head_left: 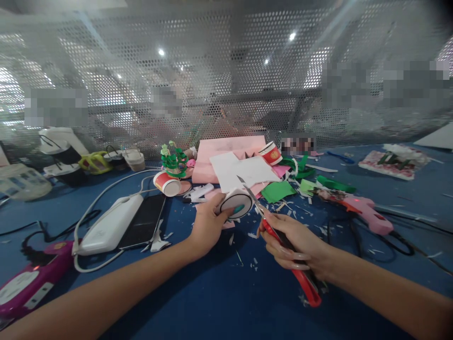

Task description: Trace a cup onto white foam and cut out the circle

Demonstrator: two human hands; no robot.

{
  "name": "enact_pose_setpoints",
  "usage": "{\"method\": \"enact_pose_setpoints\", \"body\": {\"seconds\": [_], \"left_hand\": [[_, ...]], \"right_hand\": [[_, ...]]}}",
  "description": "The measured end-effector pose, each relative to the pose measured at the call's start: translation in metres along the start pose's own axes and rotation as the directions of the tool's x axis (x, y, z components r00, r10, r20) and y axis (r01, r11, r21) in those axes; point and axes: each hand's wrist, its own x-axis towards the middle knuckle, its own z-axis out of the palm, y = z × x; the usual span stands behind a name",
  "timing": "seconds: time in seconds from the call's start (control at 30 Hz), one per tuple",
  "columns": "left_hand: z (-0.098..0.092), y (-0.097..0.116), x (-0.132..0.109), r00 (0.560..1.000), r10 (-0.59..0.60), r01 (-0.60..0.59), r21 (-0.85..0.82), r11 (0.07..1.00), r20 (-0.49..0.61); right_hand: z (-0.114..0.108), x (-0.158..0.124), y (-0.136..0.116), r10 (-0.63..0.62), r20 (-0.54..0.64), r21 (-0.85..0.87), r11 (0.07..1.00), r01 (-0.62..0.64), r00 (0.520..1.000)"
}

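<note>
My left hand [207, 224] is closed on a white, round, black-edged piece [230, 203], its flat face turned toward me, thumb across the front beside a teal patch and fingers behind. My right hand [292, 243] is wrapped around a pair of red-handled metal scissors [271, 229]. Their long axis slants from the handle end, near me on the right, up and leftward to the tip, so the blades run just past the round piece's right edge. I cannot tell whether they touch it, or whether they are parted. The round piece lies left of and beyond my right grip, above the blue tabletop [219, 302]. Behind it are white paper sheets [226, 167]; a green paper square [278, 191] lies near the blades, and a pink glue gun [371, 215] is well to the right.
</note>
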Motion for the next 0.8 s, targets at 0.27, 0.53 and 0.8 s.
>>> {"method": "enact_pose_setpoints", "body": {"seconds": [0.27, 0.53, 0.8], "left_hand": [[0.0002, 0.0004, 0.0004, 0.998, 0.067, -0.066, 0.057, 0.996, -0.013], [0.0019, 0.0044, -0.0017, 0.996, 0.089, -0.089, 0.15, 0.985, 0.003], [0.0018, 0.0064, -0.0031, 0.989, 0.09, -0.069, 0.175, 0.982, -0.115]], "right_hand": [[-0.0011, 0.0013, 0.0005, -0.002, 0.017, -0.02, 1.0, 0.002, 1.0], [-0.0032, 0.0011, 0.0025, -0.031, 0.041, -0.022, 0.999, 0.032, 0.999], [-0.0015, 0.0008, -0.0012, -0.035, 0.07, 0.021, 0.999, 0.034, 0.997]]}}
